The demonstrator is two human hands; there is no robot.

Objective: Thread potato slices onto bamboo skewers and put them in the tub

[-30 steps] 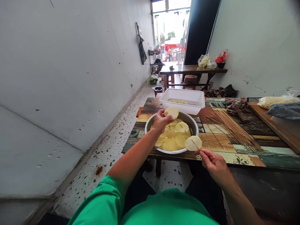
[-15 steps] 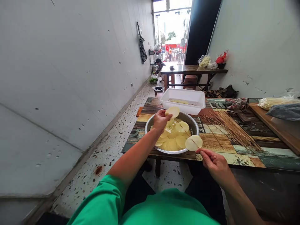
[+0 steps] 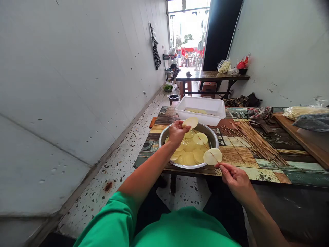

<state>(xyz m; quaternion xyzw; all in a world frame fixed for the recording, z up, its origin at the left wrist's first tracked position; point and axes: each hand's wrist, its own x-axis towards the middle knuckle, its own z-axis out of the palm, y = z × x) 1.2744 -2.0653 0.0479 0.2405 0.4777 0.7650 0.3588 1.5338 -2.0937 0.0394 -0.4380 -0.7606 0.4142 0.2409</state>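
Note:
My left hand (image 3: 178, 133) pinches a thin, pale yellow potato slice (image 3: 190, 122) above the far part of a round metal basin (image 3: 215, 139). My right hand (image 3: 235, 176) is closed on the near end of a thin wooden skewer (image 3: 218, 162), just off the basin's right front rim. The skewer runs up and left through one potato slice (image 3: 212, 156) near my right fingers and another slice (image 3: 200, 138) farther along. Its far end reaches the slice in my left hand. Many more potato slices (image 3: 189, 158) lie wet in the basin.
Behind the basin stands a white plastic tub (image 3: 200, 118) with some slices inside. A pile of loose skewers (image 3: 259, 144) lies to the right, near a crumpled cloth (image 3: 260, 113) and a wooden board (image 3: 300, 137) bearing bags. Farther off, a person (image 3: 175, 71) crouches by the left wall.
My left hand and its potato slice have shifted very slightly to the right. The right hand and skewer are almost unmoved.

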